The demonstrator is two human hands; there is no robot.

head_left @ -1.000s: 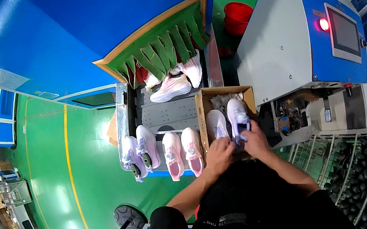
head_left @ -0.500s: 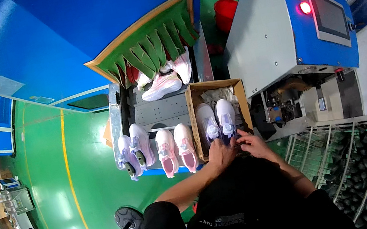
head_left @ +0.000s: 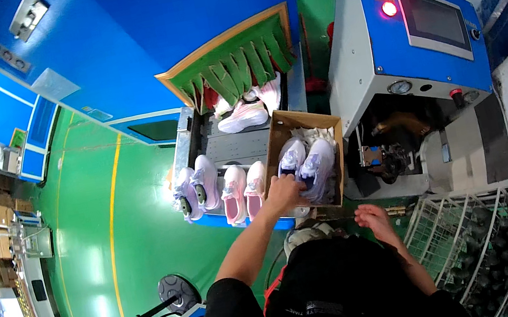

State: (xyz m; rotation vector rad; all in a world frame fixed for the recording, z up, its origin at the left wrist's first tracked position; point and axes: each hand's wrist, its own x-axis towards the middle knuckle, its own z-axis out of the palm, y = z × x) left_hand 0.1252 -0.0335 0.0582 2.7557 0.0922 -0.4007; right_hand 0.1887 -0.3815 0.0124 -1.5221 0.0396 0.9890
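Leftmost, a lavender pair of shoes (head_left: 205,175) stands beside a pink pair (head_left: 232,181). The left hand (head_left: 285,194) touches the heel end of two pale lavender shoes (head_left: 317,164) inside a cardboard box (head_left: 310,119); from here I can't tell whether it grips. The right hand (head_left: 375,218) hangs empty near the box, fingers loosely extended.

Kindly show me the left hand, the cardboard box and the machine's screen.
Left hand (head_left: 284,194), head view: back of the hand.
Cardboard box (head_left: 315,121), head view: far inner wall.
Machine's screen (head_left: 435,23), head view: middle.
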